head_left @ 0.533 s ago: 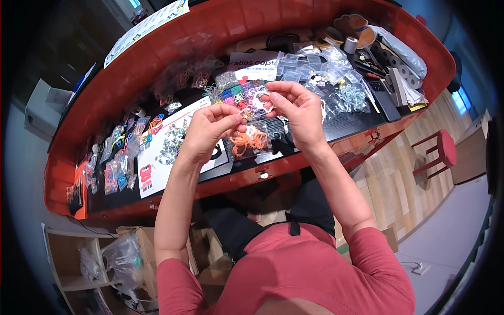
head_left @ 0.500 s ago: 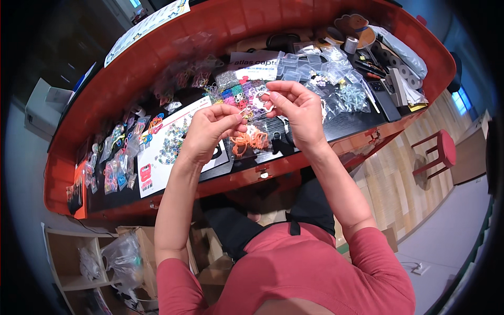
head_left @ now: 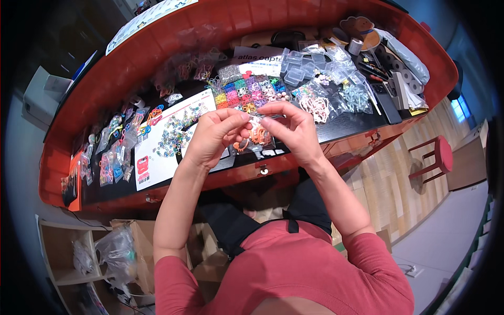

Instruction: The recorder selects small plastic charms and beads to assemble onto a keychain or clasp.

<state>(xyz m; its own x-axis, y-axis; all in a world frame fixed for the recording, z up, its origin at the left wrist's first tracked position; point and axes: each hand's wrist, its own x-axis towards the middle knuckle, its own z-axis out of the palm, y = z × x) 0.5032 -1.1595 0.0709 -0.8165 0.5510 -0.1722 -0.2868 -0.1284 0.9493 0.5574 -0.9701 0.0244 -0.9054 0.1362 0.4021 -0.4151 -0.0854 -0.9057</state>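
My left hand (head_left: pixel 216 135) and my right hand (head_left: pixel 295 134) meet above the front edge of the desk, thumb and forefinger of each pinched together. Between the fingertips is a small whitish piece (head_left: pixel 255 118), mostly covered, so its kind does not show clearly. Orange pieces (head_left: pixel 260 137) lie just below, partly hidden by the fingers. Beyond the hands sits a compartment box (head_left: pixel 224 89) of small pieces sorted by colour. To the left, many small clear and coloured beads (head_left: pixel 170 137) are spread on a white sheet (head_left: pixel 146 181).
A bag of pale strands (head_left: pixel 315 108) and a bag of light-blue pieces (head_left: pixel 354 98) lie right of the box. Clear plastic boxes (head_left: pixel 299 67) stand behind. Small filled bags (head_left: pixel 113 163) crowd the left end. A red raised rim (head_left: pixel 220 26) encloses the desk's back; a red stool (head_left: pixel 443 155) stands right.
My hands have drawn closer together and slightly lower. The white loop seen at my right fingers before is now mostly hidden between the fingertips. The view has shifted slightly.
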